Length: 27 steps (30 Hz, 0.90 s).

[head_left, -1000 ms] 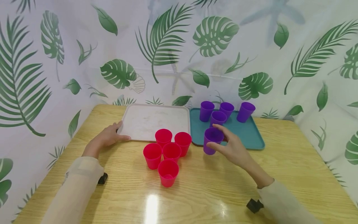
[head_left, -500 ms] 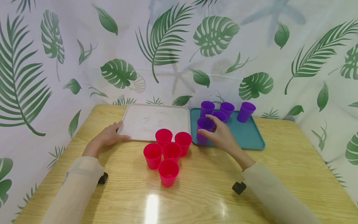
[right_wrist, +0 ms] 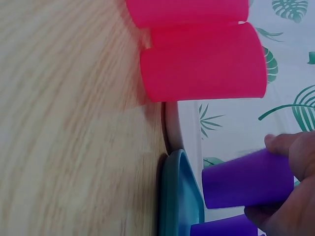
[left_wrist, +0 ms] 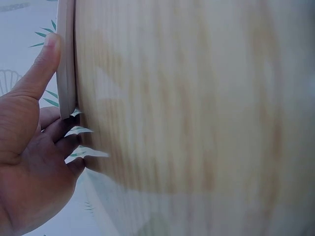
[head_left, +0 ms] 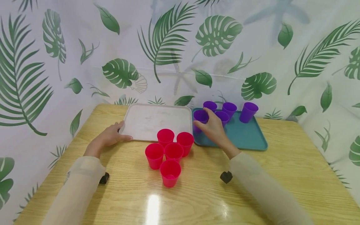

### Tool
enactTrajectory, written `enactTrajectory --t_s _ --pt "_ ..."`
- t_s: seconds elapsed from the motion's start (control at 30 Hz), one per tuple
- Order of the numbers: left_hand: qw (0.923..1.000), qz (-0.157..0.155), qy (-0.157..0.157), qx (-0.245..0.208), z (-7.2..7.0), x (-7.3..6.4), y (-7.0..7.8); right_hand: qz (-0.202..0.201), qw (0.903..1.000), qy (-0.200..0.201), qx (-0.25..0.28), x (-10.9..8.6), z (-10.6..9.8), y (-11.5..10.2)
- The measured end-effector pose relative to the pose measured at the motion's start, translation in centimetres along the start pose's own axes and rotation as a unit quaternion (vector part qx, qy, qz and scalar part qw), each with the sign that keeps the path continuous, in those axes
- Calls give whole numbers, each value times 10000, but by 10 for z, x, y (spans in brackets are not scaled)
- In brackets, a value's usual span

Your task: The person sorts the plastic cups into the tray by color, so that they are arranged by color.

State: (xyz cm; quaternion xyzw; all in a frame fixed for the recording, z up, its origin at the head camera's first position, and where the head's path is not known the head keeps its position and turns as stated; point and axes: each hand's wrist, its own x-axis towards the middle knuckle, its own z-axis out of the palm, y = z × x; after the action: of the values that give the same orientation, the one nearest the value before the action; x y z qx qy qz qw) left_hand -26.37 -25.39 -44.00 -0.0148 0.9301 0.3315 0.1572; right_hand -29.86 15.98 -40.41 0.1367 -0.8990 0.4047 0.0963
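My right hand (head_left: pixel 212 126) pinches a purple cup (head_left: pixel 200 117) near its rim, thumb on one side and fingers on the other. The cup is over the left part of the teal tray (head_left: pixel 247 137); in the right wrist view its base shows apart from the tray. Several other purple cups (head_left: pixel 248 112) stand at the back of that tray, some partly hidden by the hand and held cup. My left hand (head_left: pixel 108 136) holds the front left corner of the white tray (head_left: pixel 152 120), thumb along its front edge and fingers at its left side.
Several red cups (head_left: pixel 170 173) stand upright in a tight group in front of the white tray. Both trays sit side by side at the back of the wooden table (head_left: pixel 129 193). A leaf-print cloth (head_left: pixel 168 40) hangs behind it.
My right hand has carried the purple cup back and to the left, from in front of the teal tray to over its left part. The left hand has kept its place.
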Motion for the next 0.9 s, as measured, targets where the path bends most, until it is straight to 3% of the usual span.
enactTrajectory --t_s 0.27,0.9 --pt "10000 24 19 57 -1 0 0 -58 9990 265 -365 10 11 4" --pt "9999 141 -16 33 -1 2 -1 -149 9979 226 -583 11 19 15"
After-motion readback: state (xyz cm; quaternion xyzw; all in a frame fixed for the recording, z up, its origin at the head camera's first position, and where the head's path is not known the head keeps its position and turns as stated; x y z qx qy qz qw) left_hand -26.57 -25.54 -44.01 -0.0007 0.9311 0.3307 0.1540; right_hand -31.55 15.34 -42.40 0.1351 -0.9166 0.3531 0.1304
